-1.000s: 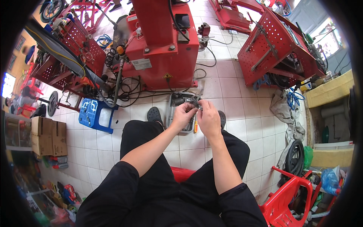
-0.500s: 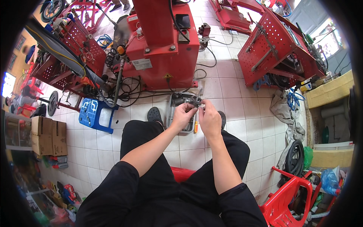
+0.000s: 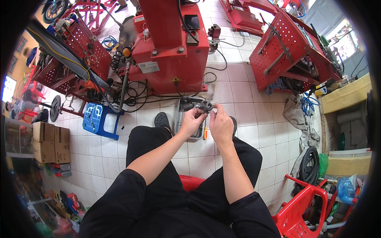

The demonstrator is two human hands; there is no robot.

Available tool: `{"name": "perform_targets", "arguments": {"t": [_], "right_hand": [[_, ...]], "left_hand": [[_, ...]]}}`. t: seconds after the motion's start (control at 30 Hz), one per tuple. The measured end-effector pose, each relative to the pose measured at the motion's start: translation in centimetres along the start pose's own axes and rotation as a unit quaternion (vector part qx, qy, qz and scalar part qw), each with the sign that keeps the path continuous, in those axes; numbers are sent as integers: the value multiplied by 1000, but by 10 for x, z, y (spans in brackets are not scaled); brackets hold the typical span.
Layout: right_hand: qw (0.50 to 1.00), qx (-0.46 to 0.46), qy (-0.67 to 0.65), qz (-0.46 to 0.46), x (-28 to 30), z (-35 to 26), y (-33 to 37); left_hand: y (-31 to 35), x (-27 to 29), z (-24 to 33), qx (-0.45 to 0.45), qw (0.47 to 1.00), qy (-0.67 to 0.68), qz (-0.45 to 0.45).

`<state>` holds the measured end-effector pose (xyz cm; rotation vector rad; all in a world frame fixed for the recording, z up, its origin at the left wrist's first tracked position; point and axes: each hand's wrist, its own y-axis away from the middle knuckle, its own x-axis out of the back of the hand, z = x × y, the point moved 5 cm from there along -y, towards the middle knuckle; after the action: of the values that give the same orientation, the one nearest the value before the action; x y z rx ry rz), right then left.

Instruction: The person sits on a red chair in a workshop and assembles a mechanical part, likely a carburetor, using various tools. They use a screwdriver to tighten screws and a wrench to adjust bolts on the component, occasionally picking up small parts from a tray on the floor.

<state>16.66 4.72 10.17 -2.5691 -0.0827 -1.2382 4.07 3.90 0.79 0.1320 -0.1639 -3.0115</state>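
Observation:
Between my legs I hold a small dark round mechanical part (image 3: 206,105) over a grey metal tray (image 3: 196,137). My left hand (image 3: 192,122) is closed on the part's left side, thumb and fingertips pinching it. From the right, my right hand (image 3: 221,125) has its fingertips bent against the part's edge; whether it grips a smaller piece there is too small to make out. Inside the tray lies a dark cylindrical piece (image 3: 185,106), partly behind my left hand. An orange-and-yellow handle (image 3: 205,133), like a screwdriver's, rests at the tray's right edge.
A red machine base (image 3: 170,75) stands just ahead, with black cables (image 3: 137,97) along its foot. Left is a blue plastic stool (image 3: 99,119); right, a red perforated tool cart (image 3: 283,55). A red chair (image 3: 305,210) stands behind on the right.
The round part has turned slightly in my hands. My right fingers have shifted a little at its edge; my left hand stays nearly still.

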Motion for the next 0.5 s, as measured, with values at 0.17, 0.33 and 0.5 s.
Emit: {"name": "perform_targets", "arguments": {"t": [0.17, 0.33, 0.5], "right_hand": [[996, 84, 18, 39, 2, -9, 1], [999, -27, -16, -25, -2, -1, 1], [994, 94, 15, 51, 8, -10, 0]], "left_hand": [[1, -1, 2, -11, 1000, 18, 8], [-2, 1, -7, 6, 1000, 21, -6], [1, -1, 3, -5, 1000, 22, 6]]}}
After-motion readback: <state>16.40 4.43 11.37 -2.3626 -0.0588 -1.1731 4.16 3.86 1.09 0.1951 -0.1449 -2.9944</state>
